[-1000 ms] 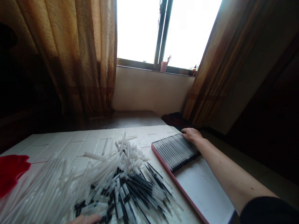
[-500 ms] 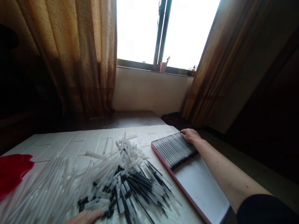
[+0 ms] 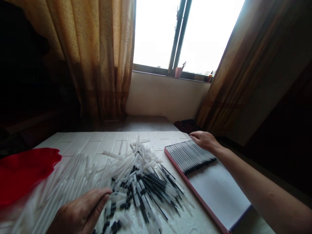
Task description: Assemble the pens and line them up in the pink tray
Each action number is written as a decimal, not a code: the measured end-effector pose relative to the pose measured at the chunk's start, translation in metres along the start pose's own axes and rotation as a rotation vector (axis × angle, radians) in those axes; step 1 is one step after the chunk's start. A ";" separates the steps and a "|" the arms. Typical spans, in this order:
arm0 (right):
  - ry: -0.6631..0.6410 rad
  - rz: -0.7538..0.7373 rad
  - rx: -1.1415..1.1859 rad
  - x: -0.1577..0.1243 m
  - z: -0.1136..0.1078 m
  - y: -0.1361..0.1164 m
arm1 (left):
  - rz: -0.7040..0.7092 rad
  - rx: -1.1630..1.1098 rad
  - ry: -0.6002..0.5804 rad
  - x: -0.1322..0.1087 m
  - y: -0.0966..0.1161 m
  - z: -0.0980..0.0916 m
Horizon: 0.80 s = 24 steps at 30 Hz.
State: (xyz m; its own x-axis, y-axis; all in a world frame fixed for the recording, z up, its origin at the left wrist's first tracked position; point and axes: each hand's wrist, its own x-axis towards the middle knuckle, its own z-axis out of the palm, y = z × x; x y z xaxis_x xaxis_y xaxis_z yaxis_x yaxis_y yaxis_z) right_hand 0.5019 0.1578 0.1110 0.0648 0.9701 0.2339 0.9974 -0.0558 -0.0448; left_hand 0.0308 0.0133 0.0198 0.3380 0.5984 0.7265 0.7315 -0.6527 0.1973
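Note:
A loose heap of pens (image 3: 143,185) with black tips and clear barrels lies on the white table (image 3: 97,143). My left hand (image 3: 80,213) rests on the near left of the heap, fingers bent and pressing down on clear tubes (image 3: 68,182). My right hand (image 3: 204,139) lies at the far end of a neat row of pens (image 3: 190,156) packed in a white tray with a pink edge (image 3: 214,188), fingers curled against the row.
A red plastic sheet or bag (image 3: 21,172) lies at the table's left. Behind the table hang tan curtains (image 3: 97,55) beside a bright window (image 3: 185,32) with a pink cup (image 3: 179,71) on the sill. Dark floor lies to the right.
My left hand has come up from the bottom edge onto the heap. The view has shifted, so everything sits further right. My right hand has stayed at the tray's far end.

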 end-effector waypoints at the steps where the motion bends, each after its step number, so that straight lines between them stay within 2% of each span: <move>1: 0.003 -0.046 0.003 -0.005 0.000 -0.016 | -0.007 -0.001 0.006 0.005 0.002 -0.004; 7: -0.005 -0.322 0.041 -0.045 0.005 -0.111 | -0.064 0.068 0.031 0.017 0.006 -0.008; 12: -0.064 -0.488 0.085 -0.080 0.017 -0.171 | -0.156 0.065 -0.007 0.013 -0.002 -0.004; 18: -0.111 -0.660 0.089 -0.103 0.026 -0.221 | -0.205 0.038 -0.044 0.013 -0.003 -0.006; 24: -0.139 -0.790 0.025 -0.102 0.036 -0.242 | -0.212 0.024 -0.052 0.011 0.000 -0.004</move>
State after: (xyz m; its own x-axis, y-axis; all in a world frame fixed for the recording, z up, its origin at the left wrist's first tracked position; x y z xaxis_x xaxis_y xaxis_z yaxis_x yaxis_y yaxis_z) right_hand 0.2532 0.0810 0.0634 -0.6662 0.7412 0.0826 0.7457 0.6634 0.0615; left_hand 0.0317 0.0183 0.0309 0.2044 0.7447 0.6353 0.8030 -0.4988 0.3262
